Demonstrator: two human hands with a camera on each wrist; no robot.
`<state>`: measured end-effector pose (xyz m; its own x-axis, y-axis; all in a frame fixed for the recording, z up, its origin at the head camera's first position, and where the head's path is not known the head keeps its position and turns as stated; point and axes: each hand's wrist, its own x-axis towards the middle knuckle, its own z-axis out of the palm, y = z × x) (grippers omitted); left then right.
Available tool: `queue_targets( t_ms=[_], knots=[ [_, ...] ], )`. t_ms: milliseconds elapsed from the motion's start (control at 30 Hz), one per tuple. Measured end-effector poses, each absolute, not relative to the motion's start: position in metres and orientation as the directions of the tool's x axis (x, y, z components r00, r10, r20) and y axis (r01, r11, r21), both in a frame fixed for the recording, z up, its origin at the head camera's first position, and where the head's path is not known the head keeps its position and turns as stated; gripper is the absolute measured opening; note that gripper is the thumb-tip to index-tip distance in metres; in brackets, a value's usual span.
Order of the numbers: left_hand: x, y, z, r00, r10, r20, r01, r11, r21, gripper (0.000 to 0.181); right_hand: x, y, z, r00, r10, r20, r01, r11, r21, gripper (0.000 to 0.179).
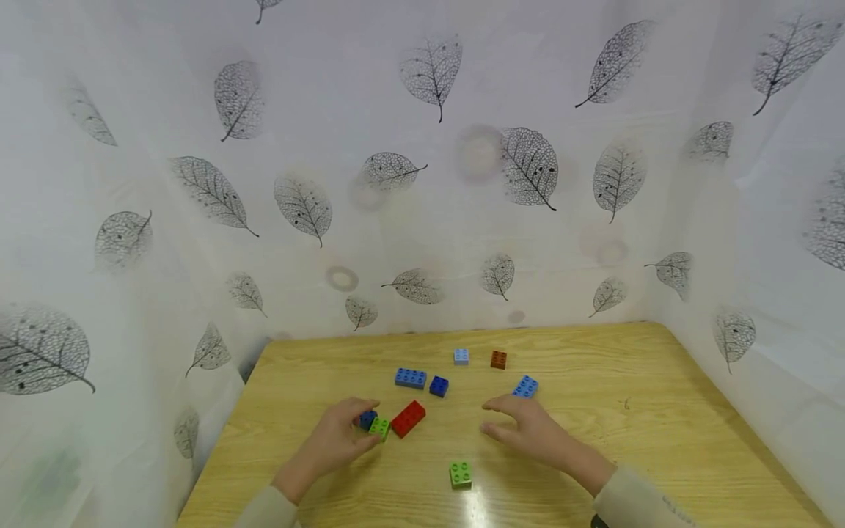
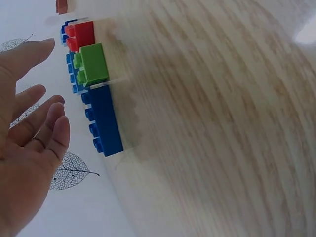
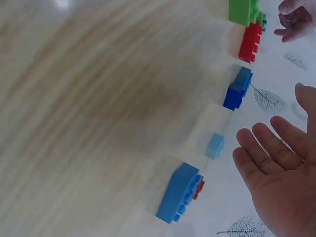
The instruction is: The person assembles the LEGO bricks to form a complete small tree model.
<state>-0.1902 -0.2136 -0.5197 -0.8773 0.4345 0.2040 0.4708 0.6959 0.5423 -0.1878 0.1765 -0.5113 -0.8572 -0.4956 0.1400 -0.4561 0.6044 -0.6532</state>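
Observation:
My left hand hovers by a dark blue building brick and a small green brick, which show between thumb and forefinger in the head view. The left wrist view has its loosely bent fingers apart from the long dark blue brick. A red brick lies just right of the green one. Over the right half of the table, my right hand holds nothing, its fingers extended in the right wrist view. Close beyond its fingers lies a medium blue brick, partly hidden by the hand.
Farther back on the wooden table lie a blue brick, a square dark blue brick, a light blue brick and a brown brick. Another green brick sits in front. A leaf-patterned curtain surrounds the table.

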Motion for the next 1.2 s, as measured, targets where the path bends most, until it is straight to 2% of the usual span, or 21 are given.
queue_targets(
  t_ms=[333,733,967,1200],
  knots=[
    [-0.192,-0.211,-0.533,-0.876,0.464,0.134,0.467,0.741,0.483,0.053,-0.176,0.166,-0.533,-0.802,-0.573,0.167,-0.536,0.568,-0.624,0.045],
    [-0.193,-0.209,-0.536,-0.881,0.459,0.115,0.446,0.723,0.528,0.052,-0.167,0.157,-0.544,-0.775,-0.623,0.101,-0.519,0.537,-0.665,0.041],
    [-0.196,-0.209,-0.537,-0.878,0.463,0.121,0.45,0.717,0.532,0.05,-0.165,0.153,-0.544,-0.768,-0.637,0.058,-0.515,0.562,-0.647,0.038],
    [-0.199,-0.207,-0.536,-0.877,0.47,0.104,0.447,0.717,0.535,0.045,-0.165,0.152,-0.543,-0.732,-0.672,0.113,-0.579,0.526,-0.623,0.026]
  ],
)
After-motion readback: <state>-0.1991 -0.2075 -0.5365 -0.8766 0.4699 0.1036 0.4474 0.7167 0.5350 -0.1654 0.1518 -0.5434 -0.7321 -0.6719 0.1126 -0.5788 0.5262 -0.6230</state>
